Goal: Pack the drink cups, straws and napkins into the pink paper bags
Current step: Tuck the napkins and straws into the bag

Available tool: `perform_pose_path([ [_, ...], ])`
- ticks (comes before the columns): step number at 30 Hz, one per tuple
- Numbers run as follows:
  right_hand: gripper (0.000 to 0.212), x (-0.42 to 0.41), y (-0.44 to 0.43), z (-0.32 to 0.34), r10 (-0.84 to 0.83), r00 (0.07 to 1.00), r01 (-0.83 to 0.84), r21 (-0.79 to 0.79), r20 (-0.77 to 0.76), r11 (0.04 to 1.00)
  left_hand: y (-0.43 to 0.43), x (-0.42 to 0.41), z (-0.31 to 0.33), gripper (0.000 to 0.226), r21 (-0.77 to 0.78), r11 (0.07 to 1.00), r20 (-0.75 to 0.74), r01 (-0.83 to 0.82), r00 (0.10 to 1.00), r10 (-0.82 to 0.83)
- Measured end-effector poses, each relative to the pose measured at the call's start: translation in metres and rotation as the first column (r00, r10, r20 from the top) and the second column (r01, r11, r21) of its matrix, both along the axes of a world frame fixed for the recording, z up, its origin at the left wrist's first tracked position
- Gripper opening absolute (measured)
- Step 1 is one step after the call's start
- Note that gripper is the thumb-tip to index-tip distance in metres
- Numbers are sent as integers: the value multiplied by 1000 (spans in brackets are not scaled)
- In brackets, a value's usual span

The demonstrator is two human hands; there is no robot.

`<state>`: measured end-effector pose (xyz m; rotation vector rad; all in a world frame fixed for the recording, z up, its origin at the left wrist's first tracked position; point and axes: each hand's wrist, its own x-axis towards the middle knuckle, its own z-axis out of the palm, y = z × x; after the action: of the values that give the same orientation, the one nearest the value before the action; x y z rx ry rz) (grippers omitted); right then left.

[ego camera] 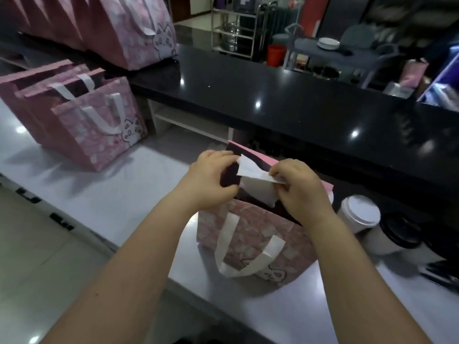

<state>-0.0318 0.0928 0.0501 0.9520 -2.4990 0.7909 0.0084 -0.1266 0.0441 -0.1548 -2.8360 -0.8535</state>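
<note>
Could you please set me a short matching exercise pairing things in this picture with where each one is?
Things:
1. napkin
2. white-lidded cup
3. black-lidded cup
4. red container

Places:
A. beyond the dark counter
B. immediately right of the open pink bag
C. pinched in the right hand
D. right of the white-lidded cup

Pairs: 1-C, 2-B, 3-D, 4-A.

No legible text, brand, number or sign. The pink paper bags (250,242) carry only a printed cartoon animal face, without lettering.
</note>
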Motion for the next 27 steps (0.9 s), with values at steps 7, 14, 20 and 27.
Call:
perform_pose_path([
  [7,27,0,-8,11,-76,996,66,212,43,975,-19,-5,-6,74,84,993,25,88,996,-90],
  [14,27,30,14,22,-264,964,266,-156,34,951,-27,-2,-14,63,369,903,-56,221,975,-216],
  [20,11,78,74,-24,-239,861,492,-618,448,613,-46,19,-44,68,652,725,-202,221,973,-115],
  [27,69,105,73,-61,202,685,442,-619,700,649,-52,20,-57,58,837,536,16,115,972,-233],
])
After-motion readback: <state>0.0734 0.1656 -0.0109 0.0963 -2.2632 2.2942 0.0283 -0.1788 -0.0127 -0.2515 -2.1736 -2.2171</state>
